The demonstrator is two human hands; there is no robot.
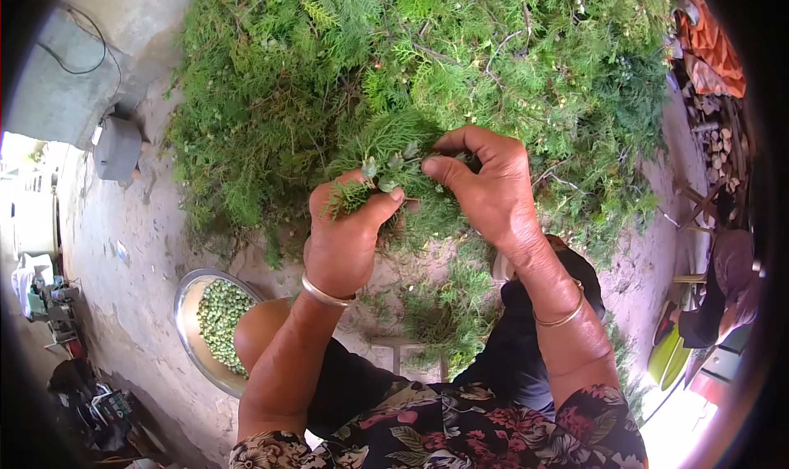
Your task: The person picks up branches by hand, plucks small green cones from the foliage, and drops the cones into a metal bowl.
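Observation:
In the middle of the head view, my left hand [349, 222] is closed on a green leafy sprig [386, 144] bearing a few pale green cones [388, 181]. My right hand [485, 177] is at the sprig's right side, thumb and fingers pinched together near the cones; what lies between its fingertips is too small to make out. Beyond both hands spreads a large heap of cut evergreen branches [271, 99]. A metal bowl [187, 321] holding many small green cones [222, 321] stands beside my left knee.
A grey pot [117, 148] sits near the left wall. Loose green sprigs [460, 304] lie on the floor between my legs. At the right are stacked firewood [723, 152], an orange cloth [711, 50] and another person's dark-clothed leg [715, 304] by a green object [670, 358].

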